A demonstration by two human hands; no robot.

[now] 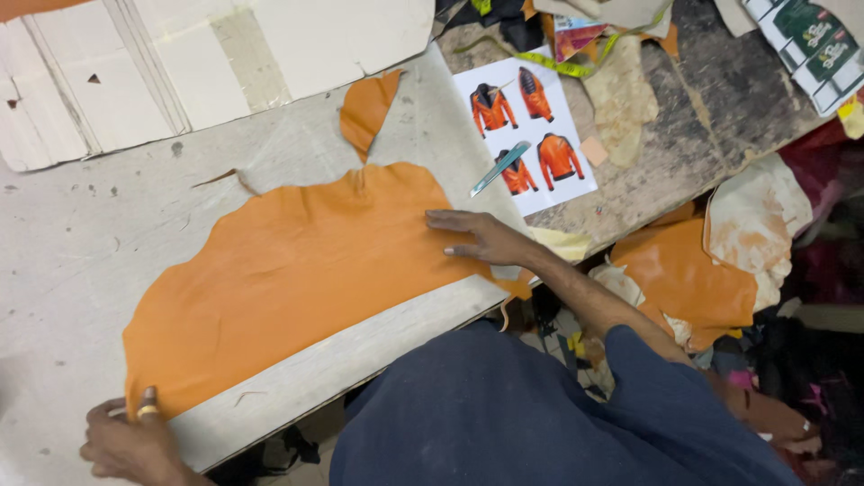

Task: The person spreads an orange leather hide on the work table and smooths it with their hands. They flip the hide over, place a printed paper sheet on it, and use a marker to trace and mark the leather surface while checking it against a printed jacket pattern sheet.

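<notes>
- Right hand (481, 238) lies flat, fingers spread and pressing the near right end of the large orange leather hide (288, 270).
- Left hand (130, 441) pins the hide's far left corner under its thumb — otherwise grasping nothing.
- The hide stretches lengthwise between both hands across the worn grey worktable (81, 225); the right hand sits further onto it.
- A printed sheet of orange jackets (526, 130) lies beyond the right hand.

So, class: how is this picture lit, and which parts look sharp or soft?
Head view: even, soft light, no glare; the orange leather sheet and the right hand look fairly sharp; the left hand at the bottom edge is softer; the heap under the table's right end lies in shadow.
</notes>
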